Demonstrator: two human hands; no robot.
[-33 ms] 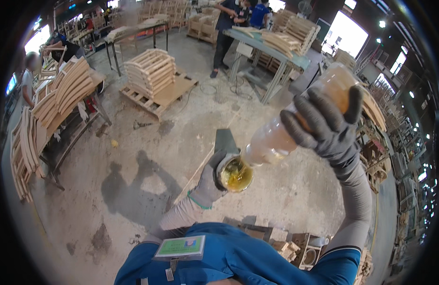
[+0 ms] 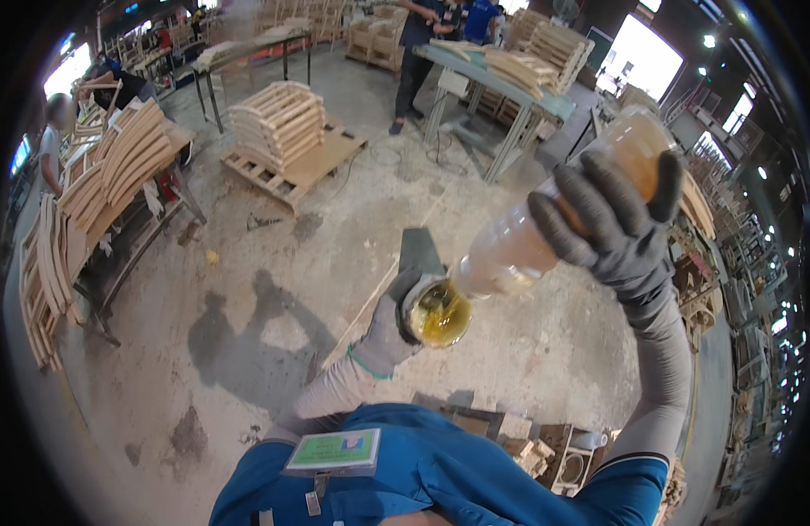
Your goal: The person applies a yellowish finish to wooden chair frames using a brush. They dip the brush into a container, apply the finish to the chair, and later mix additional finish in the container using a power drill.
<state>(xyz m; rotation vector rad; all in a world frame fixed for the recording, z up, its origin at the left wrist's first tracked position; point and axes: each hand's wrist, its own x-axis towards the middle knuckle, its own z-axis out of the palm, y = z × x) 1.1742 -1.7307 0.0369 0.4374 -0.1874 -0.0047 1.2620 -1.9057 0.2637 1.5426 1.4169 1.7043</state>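
Observation:
In my gloved right hand (image 2: 611,223) I grip a large translucent plastic bottle (image 2: 510,250), tipped so its mouth points down to the left. Amber liquid shows in its raised end. The mouth is at the rim of a round clear container (image 2: 440,314), which my gloved left hand (image 2: 392,324) holds from its left side. Yellow liquid lies inside this container. Its outer shape is partly hidden by my fingers, and whether liquid is flowing between the two is hard to make out. Just beyond my left hand is a dark green flat piece (image 2: 420,252).
Curved wooden slats (image 2: 137,153) are stacked on a bench at the left. A wooden pallet (image 2: 339,153) bears another slat stack (image 2: 278,123). A person (image 2: 413,66) stands by a blue-green worktable (image 2: 510,74). Wooden boxes and offcuts (image 2: 532,456) lie near my right side.
Both hands, with the bottle and the container, have shifted slightly to the right. The bottle's mouth stays by the container's rim.

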